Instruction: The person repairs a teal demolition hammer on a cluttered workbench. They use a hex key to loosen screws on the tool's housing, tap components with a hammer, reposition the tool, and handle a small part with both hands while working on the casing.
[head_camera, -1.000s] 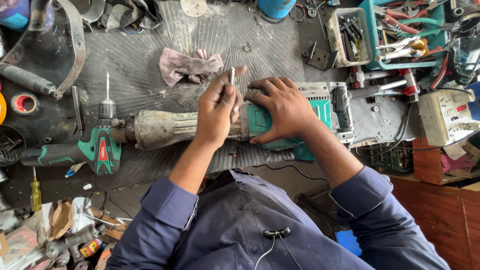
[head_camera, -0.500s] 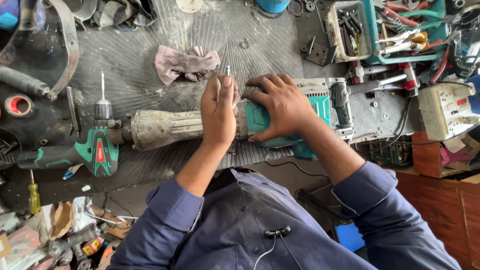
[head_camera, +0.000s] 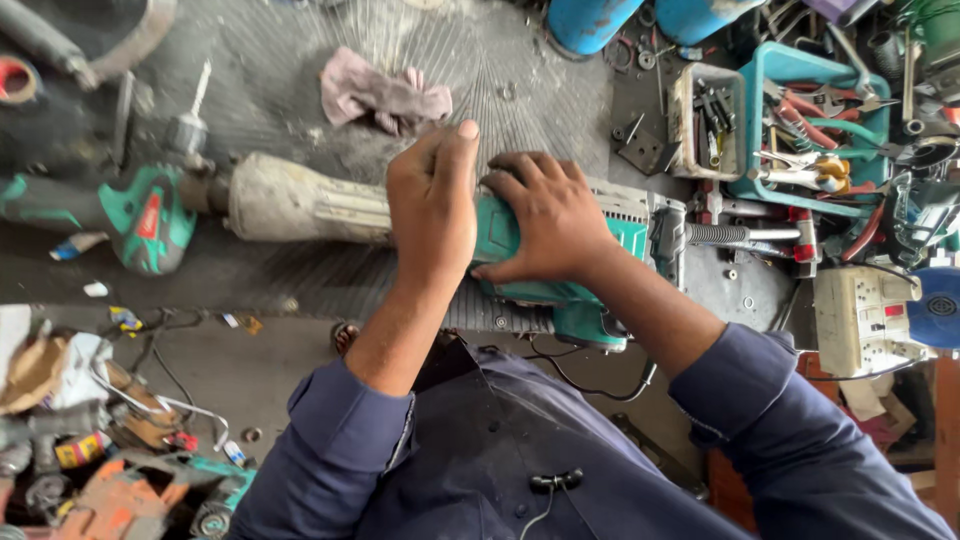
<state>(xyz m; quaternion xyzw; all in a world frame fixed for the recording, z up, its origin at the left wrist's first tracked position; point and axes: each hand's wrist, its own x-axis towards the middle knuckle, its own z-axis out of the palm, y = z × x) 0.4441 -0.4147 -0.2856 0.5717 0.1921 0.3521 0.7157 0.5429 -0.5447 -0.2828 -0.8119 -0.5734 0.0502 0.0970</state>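
A big power tool lies across the bench, with a dusty grey barrel (head_camera: 300, 200) on the left and a green housing (head_camera: 560, 295) on the right. My left hand (head_camera: 430, 215) is closed in a fist over the joint between barrel and housing, thumb up. The thin metal tool it holds is hidden inside the fist. Just right of it, my right hand (head_camera: 545, 215) presses down on the top of the green housing, fingers spread around it. Dark blue sleeves cover both arms.
A pink rag (head_camera: 385, 95) lies behind the tool. A green cordless drill (head_camera: 150, 215) sits at the barrel's left end. To the right are a teal tray of pliers (head_camera: 755, 120), a small box of bits (head_camera: 685, 125) and a white socket box (head_camera: 860, 320). Scrap clutters the floor (head_camera: 100, 440).
The view has moved closer. My left hand has closed tighter and its thumb now covers the thin metal shaft that stuck up above the fingers before. My right hand stays on the housing.
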